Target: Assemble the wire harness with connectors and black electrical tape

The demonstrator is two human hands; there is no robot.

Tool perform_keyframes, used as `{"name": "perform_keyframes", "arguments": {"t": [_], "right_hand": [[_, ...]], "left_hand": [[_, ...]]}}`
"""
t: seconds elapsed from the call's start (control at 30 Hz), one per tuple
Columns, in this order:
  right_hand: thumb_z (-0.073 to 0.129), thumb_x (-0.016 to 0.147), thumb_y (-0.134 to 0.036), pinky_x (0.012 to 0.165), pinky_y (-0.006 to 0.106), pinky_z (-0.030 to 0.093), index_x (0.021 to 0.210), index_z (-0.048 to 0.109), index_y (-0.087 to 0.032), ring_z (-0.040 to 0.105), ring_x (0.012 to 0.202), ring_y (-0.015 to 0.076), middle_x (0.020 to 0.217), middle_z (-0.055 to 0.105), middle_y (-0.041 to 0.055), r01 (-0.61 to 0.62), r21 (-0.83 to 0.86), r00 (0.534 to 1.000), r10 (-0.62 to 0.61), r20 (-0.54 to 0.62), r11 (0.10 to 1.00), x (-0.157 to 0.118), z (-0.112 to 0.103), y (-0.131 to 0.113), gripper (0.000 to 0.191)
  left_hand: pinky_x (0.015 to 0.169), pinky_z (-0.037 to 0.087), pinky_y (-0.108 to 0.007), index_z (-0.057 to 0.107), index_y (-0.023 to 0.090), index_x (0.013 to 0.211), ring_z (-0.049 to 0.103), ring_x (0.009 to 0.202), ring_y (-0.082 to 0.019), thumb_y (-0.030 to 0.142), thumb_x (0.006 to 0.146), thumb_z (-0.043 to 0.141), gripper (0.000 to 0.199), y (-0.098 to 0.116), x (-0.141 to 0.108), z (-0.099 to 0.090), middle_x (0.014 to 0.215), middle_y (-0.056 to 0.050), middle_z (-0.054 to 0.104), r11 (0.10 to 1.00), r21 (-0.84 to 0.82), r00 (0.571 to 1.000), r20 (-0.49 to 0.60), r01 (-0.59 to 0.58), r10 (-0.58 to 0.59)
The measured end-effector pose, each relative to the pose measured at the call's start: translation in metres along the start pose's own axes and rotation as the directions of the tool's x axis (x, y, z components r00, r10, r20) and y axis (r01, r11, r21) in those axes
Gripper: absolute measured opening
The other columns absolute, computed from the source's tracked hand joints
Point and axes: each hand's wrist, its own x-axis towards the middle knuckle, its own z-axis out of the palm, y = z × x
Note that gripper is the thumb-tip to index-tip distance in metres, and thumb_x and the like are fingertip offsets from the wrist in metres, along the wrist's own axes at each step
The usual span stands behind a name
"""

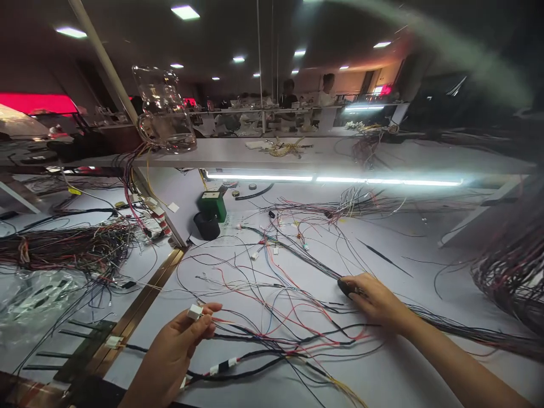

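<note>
My left hand pinches a white plastic connector between thumb and fingers, near the front of the bench. Thin wires run from beside it to the right. My right hand is closed around a small dark rounded object, whose kind I cannot make out. A bundle of dark wires leads up to that hand from the back left. Between the hands lie loose red, blue and black wires and black-sleeved cables with white connectors.
Beyond my hands stand a black cup and a green box. Wire bundles lie at left and hang at right. A shelf with a lit tube lamp crosses above. A brown metal strip edges the left side.
</note>
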Motion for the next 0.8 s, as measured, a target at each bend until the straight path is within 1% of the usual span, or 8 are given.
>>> {"name": "perform_keyframes", "arguments": {"t": [0.1, 0.2, 0.33, 0.43, 0.5, 0.6, 0.73, 0.8], "right_hand": [[0.05, 0.089, -0.041, 0.091, 0.045, 0.046, 0.121, 0.048, -0.025, 0.058, 0.103, 0.0245, 0.106, 0.063, 0.0098, -0.146, 0.36, 0.982, 0.178, -0.057, 0.921, 0.003, 0.004, -0.012, 0.037], [0.051, 0.089, -0.044, 0.091, 0.045, 0.047, 0.122, 0.041, -0.027, 0.06, 0.1, 0.0227, 0.103, 0.062, 0.0081, -0.092, 0.599, 0.988, 0.147, -0.043, 0.795, 0.009, 0.012, -0.044, 0.038], [0.053, 0.089, -0.042, 0.085, 0.041, 0.051, 0.115, 0.044, -0.031, 0.06, 0.096, 0.0216, 0.101, 0.06, 0.0064, 0.077, 0.653, 0.997, -0.041, -0.071, 0.753, 0.02, 0.03, -0.1, 0.03], [0.054, 0.089, -0.037, 0.083, 0.04, 0.052, 0.112, 0.046, -0.03, 0.059, 0.098, 0.0218, 0.103, 0.058, 0.0074, 0.218, 0.631, 0.975, -0.192, -0.11, 0.745, 0.027, 0.048, -0.131, 0.025], [0.056, 0.089, -0.032, 0.083, 0.04, 0.052, 0.109, 0.046, -0.03, 0.059, 0.097, 0.0218, 0.102, 0.058, 0.0066, 0.297, 0.553, 0.954, -0.267, -0.137, 0.778, 0.032, 0.06, -0.145, 0.023], [0.057, 0.088, -0.019, 0.086, 0.04, 0.05, 0.111, 0.045, -0.032, 0.058, 0.099, 0.0206, 0.102, 0.06, 0.0043, 0.459, 0.414, 0.888, -0.424, -0.178, 0.786, 0.038, 0.073, -0.163, 0.029], [0.056, 0.085, -0.007, 0.087, 0.043, 0.049, 0.113, 0.044, -0.031, 0.059, 0.092, 0.0196, 0.097, 0.062, 0.0033, 0.686, 0.285, 0.725, -0.663, -0.186, 0.67, 0.044, 0.081, -0.186, 0.038], [0.056, 0.085, -0.006, 0.086, 0.044, 0.048, 0.112, 0.045, -0.029, 0.058, 0.087, 0.0194, 0.094, 0.062, 0.0033, 0.741, 0.224, 0.669, -0.727, -0.158, 0.633, 0.045, 0.081, -0.194, 0.037]], "left_hand": [[0.072, 0.053, -0.022, 0.072, 0.014, 0.072, 0.061, 0.069, -0.012, 0.029, 0.052, 0.088, 0.03, 0.0, -0.005, 0.005, 0.09, -0.006, 0.071, 0.997, -0.072, 0.999, -0.026, 0.033, -0.035], [0.071, 0.053, -0.024, 0.072, 0.014, 0.078, 0.061, 0.067, -0.013, 0.028, 0.054, 0.087, 0.031, 0.003, -0.01, 0.011, 0.079, -0.005, 0.069, 0.995, -0.097, 1.0, 0.005, 0.019, -0.018], [0.062, 0.048, -0.024, 0.07, 0.014, 0.077, 0.056, 0.062, -0.011, 0.029, 0.061, 0.082, 0.025, 0.009, -0.018, 0.022, 0.078, -0.005, 0.066, 0.997, -0.077, 0.997, 0.069, -0.012, 0.018], [0.064, 0.045, -0.024, 0.067, 0.015, 0.073, 0.054, 0.062, -0.011, 0.029, 0.068, 0.076, 0.018, 0.009, -0.023, 0.031, 0.077, -0.004, 0.064, 0.997, -0.04, 0.985, 0.158, -0.069, 0.074], [0.066, 0.043, -0.024, 0.064, 0.015, 0.073, 0.052, 0.063, -0.011, 0.026, 0.069, 0.075, 0.015, 0.007, -0.025, 0.037, 0.072, -0.002, 0.061, 0.993, -0.03, 0.968, 0.22, -0.116, 0.12], [0.065, 0.041, -0.024, 0.063, 0.015, 0.078, 0.05, 0.064, -0.01, 0.023, 0.068, 0.076, 0.018, 0.004, -0.026, 0.042, 0.071, 0.001, 0.057, 0.988, -0.044, 0.943, 0.296, -0.147, 0.154], [0.065, 0.04, -0.025, 0.062, 0.016, 0.083, 0.05, 0.063, -0.01, 0.026, 0.066, 0.078, 0.026, 0.004, -0.024, 0.043, 0.073, 0.001, 0.056, 0.989, -0.071, 0.941, 0.308, -0.126, 0.142], [0.065, 0.041, -0.026, 0.061, 0.015, 0.081, 0.05, 0.061, -0.01, 0.028, 0.066, 0.079, 0.027, 0.004, -0.022, 0.042, 0.07, 0.002, 0.056, 0.991, -0.053, 0.947, 0.291, -0.122, 0.132]]}}
